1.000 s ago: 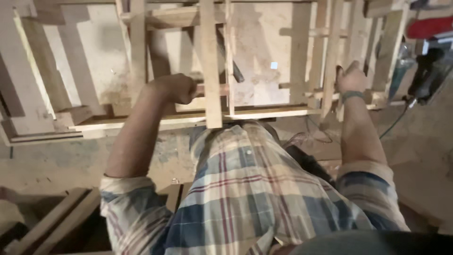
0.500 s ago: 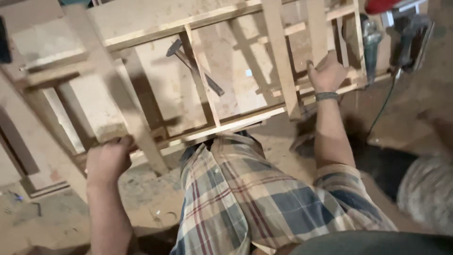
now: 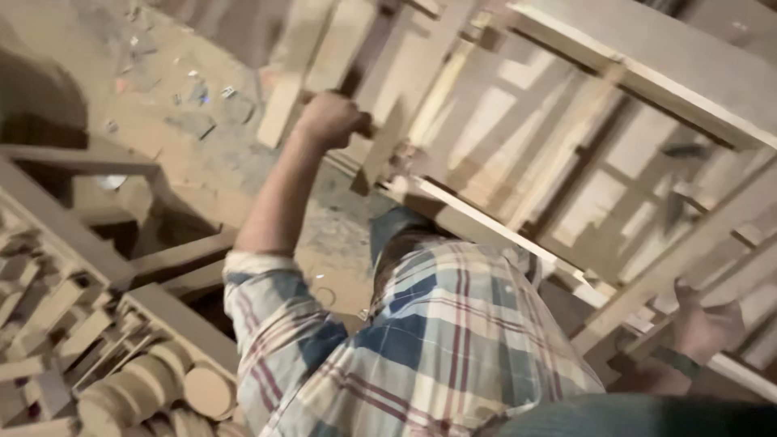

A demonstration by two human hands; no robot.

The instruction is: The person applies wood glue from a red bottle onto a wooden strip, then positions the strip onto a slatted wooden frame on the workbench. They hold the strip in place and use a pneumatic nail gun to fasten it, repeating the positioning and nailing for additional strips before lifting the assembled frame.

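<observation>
Seen from a camera on the person's head, looking down over a plaid shirt (image 3: 429,340), both arms reach out to a large slatted wooden frame (image 3: 566,154) that lies tilted across the upper right of the view. The left hand (image 3: 328,120) is raised, its fingers wrapped in a fist around a slat near the frame's far corner. The right hand (image 3: 706,328), with a band at the wrist, has its fingers curled over a rail at the frame's near edge. The picture is blurred, so the joints of the frame cannot be made out. The step in hand appears to be lifting or turning the frame with a grip at two points; moving it on would likely call for both grips to stay firm so it does not twist. Below is a dusty floor (image 3: 162,89) strewn with scraps. At lower left sits a heap of wood offcuts and round discs (image 3: 129,380) beside another timber frame (image 3: 89,210).
</observation>
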